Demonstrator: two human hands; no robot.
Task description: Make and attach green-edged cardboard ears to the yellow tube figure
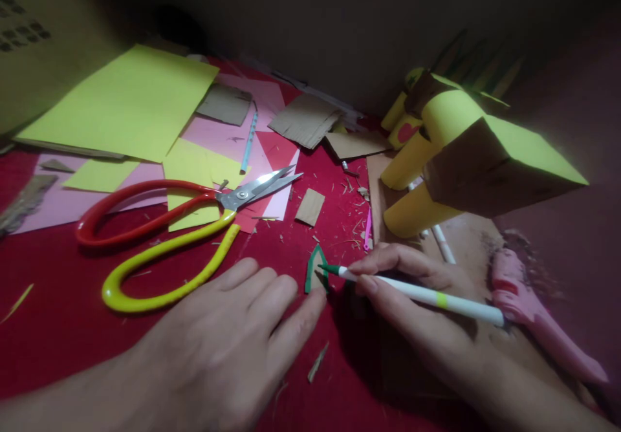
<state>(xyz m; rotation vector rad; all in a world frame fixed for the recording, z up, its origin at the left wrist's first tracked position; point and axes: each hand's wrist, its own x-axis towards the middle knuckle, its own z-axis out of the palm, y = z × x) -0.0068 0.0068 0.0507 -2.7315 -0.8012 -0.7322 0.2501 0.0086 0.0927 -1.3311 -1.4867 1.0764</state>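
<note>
My right hand (412, 296) grips a white felt-tip pen (417, 291) with a green tip and a yellow band. The tip touches or hovers just over a small pointed piece of cardboard (317, 273), whose edges are coloured green while its middle stays brown. My left hand (242, 335) rests on the red cloth with fingers curled, one fingertip pressing the lower end of that piece against the cloth. Just beyond my left hand lie large scissors (242, 194), blades apart, with one red and one yellow handle.
Yellow paper sheets (126, 102), pink paper (262, 96) and cardboard scraps (305, 118) spread over the far left. At right, a yellow paper-and-cardboard model (466, 160) stands on a cardboard base (388, 167). A pink tool (538, 315) lies beside my right hand. Shavings litter the red cloth (58, 328).
</note>
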